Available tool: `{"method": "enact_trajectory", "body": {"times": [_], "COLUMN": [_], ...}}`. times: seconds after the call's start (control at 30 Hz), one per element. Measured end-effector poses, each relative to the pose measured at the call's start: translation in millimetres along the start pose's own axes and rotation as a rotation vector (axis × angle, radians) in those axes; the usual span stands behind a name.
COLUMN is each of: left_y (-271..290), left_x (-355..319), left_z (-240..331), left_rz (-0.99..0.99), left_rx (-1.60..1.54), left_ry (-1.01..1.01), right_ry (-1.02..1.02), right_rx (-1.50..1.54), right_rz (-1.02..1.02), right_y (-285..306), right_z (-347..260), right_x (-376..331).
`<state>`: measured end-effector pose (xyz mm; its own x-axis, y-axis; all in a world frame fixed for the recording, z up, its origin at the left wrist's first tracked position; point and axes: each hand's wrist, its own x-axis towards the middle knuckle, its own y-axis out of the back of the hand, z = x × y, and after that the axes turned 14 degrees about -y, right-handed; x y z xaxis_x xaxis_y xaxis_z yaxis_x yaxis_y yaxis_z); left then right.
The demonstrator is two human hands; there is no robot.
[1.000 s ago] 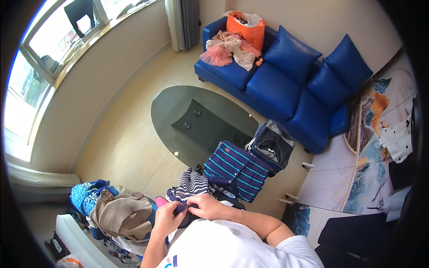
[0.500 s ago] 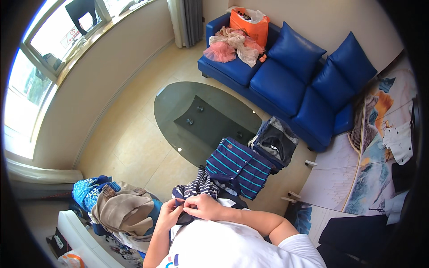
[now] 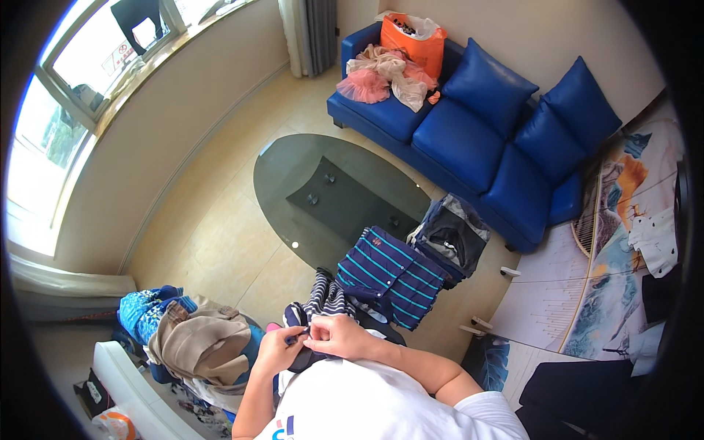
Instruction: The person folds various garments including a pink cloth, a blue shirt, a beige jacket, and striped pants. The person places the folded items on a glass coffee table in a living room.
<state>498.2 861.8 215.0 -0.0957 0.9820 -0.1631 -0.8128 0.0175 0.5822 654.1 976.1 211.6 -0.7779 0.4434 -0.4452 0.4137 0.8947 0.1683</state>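
Close in front of my body, a dark garment with white stripes hangs over my lap and is gathered in both hands. My left hand pinches its dark edge between thumb and fingers. Right beside it, my right hand is closed on the same edge, its fingertips almost meeting the left ones. Just beyond lies a folded navy shirt with turquoise stripes, on the near end of the dark glass table. Most of the garment's lower part is hidden by my hands and white top.
A stack of folded dark clothes sits behind the navy shirt on the oval glass table. To the left is a heap of clothes. A blue sofa holds an orange bag and pink tulle clothing.
Both hands have shifted slightly to the right, still gripping the striped garment's edge. A small pink patch now shows beside my left hand. The folded shirt and stack stay put.
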Motion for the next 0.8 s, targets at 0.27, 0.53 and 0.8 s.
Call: {"method": "enact_trajectory", "body": {"times": [0.27,0.53,0.8], "left_y": [4,10,7], "left_x": [1,-1,-5], "left_z": [18,22,20], "left_rz": [0.068,0.01,0.061], "left_rx": [0.059,-0.069,-0.095], "left_ry": [-0.016,-0.094,-0.103], "right_ry": [-0.027,0.126,0.142], "right_rx": [-0.375,-0.264,-0.15], "right_rz": [0.109,0.135,0.078], "right_y": [-10,-14,-4], "right_z": [14,23,7], "right_x": [7,14,6]}}
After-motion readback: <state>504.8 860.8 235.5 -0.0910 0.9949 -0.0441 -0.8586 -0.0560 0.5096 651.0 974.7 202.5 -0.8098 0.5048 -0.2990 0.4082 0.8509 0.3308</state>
